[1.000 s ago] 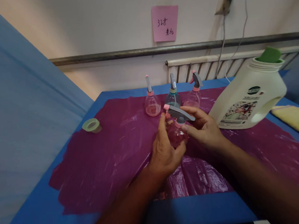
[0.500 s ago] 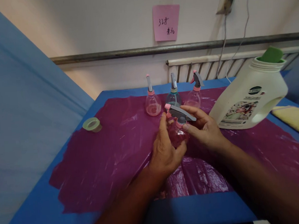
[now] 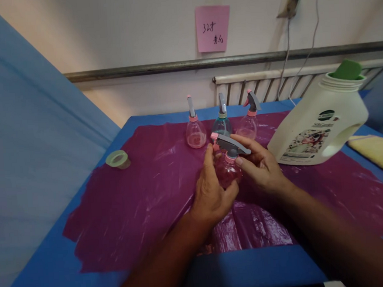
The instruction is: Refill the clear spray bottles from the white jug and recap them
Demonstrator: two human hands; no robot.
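A small clear spray bottle [image 3: 228,171] with a pink collar and a grey trigger head is between my hands at the middle of the view. My left hand [image 3: 211,192] wraps round its round body from the left. At the right, my right hand [image 3: 260,160] grips the collar, thumb in front and fingers behind the grey head. The head's pink nozzle points left. Behind stand a pink spray bottle [image 3: 196,134], a teal spray bottle [image 3: 222,124] and another pink spray bottle [image 3: 248,124], partly covered by my right fingers.
A large cream jug [image 3: 321,117] with a green piece in its mouth stands at the right. A pale green cap [image 3: 118,159] lies at the left on the purple plastic sheet [image 3: 133,208]. A yellow cloth [image 3: 377,154] lies at the right edge. Blue fabric [image 3: 38,106] hangs at the left.
Almost nothing differs. Both hands hold the spray bottle in nearly the same place, with only a very slight shift of the right fingers.
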